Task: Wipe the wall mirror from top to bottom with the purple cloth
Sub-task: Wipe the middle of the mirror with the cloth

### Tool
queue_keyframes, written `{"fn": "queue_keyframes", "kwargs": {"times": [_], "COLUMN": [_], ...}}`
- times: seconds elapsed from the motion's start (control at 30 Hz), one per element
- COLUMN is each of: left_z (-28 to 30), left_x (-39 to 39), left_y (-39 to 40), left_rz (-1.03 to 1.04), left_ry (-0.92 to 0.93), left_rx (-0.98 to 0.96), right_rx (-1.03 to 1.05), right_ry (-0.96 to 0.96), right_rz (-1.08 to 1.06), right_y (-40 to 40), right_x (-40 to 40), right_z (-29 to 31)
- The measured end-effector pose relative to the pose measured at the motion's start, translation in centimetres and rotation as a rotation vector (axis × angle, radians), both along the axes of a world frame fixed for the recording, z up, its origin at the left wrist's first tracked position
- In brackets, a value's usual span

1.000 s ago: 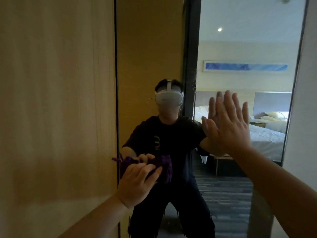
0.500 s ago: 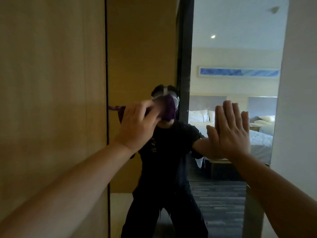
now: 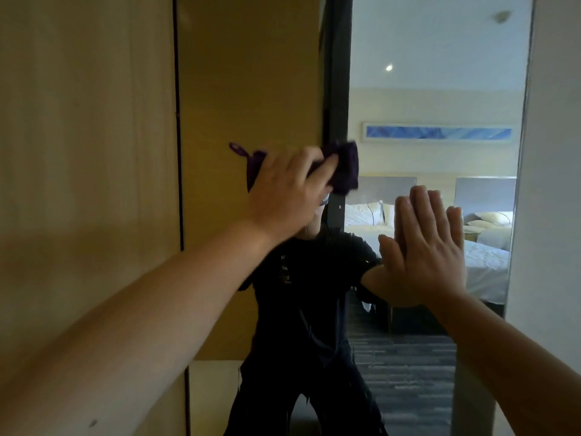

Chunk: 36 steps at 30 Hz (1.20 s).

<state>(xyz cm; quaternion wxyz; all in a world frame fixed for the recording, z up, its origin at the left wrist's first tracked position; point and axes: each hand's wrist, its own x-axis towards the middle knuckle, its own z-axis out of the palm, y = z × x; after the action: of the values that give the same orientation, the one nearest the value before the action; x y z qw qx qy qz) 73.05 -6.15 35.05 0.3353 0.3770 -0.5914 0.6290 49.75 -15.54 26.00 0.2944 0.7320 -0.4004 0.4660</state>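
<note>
The wall mirror fills the middle and right of the head view, from a thin dark left edge to a pale wall on the right. It reflects a person in dark clothes and a bedroom. My left hand presses the bunched purple cloth against the glass at mid height, its loop sticking out to the left. My right hand lies flat on the mirror with fingers up and spread, lower and to the right of the cloth.
A wooden wall panel stands left of the mirror. A pale wall borders the mirror's right edge. The reflection shows beds, a long blue picture and striped carpet.
My left hand has carried the purple cloth up the mirror, from waist height to above the reflected head, and a little to the right. My right hand stays flat on the glass.
</note>
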Motion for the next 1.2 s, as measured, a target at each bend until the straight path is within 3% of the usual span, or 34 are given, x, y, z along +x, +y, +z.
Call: {"fn": "queue_keyframes", "kwargs": {"times": [0.33,0.53,0.73,0.9,1.03,1.2], "left_z": [-20.9,-22.8,-21.8,-14.7,-2.6,11.2], "left_x": [0.3,0.7,0.3,-0.5,-2.8,-6.9], "left_y": [0.9,0.8,1.7,1.3,-1.0,-3.5], "left_rz": [0.012,0.005,-0.029,-0.076,-0.092,-0.052], "left_ry": [-0.032,-0.058,-0.042,-0.01,-0.082,-0.03], "left_rx": [0.142,0.141,0.211,0.121,-0.085,-0.23], "right_rx": [0.001,0.011,0.074,0.058,0.056,0.035], "right_ry": [-0.002,-0.014,-0.083,-0.07,-0.058,-0.068], "right_rz": [0.01,0.082,-0.051,-0.084,-0.094,-0.082], "right_y": [-0.1,0.6,-1.2,-1.9,-2.0,-2.1], "right_x": [-0.2,-1.1,-5.5,-5.6,-5.6,-5.6], "right_z": [0.0,0.2,-0.7,-0.8,-0.9,-1.1]}}
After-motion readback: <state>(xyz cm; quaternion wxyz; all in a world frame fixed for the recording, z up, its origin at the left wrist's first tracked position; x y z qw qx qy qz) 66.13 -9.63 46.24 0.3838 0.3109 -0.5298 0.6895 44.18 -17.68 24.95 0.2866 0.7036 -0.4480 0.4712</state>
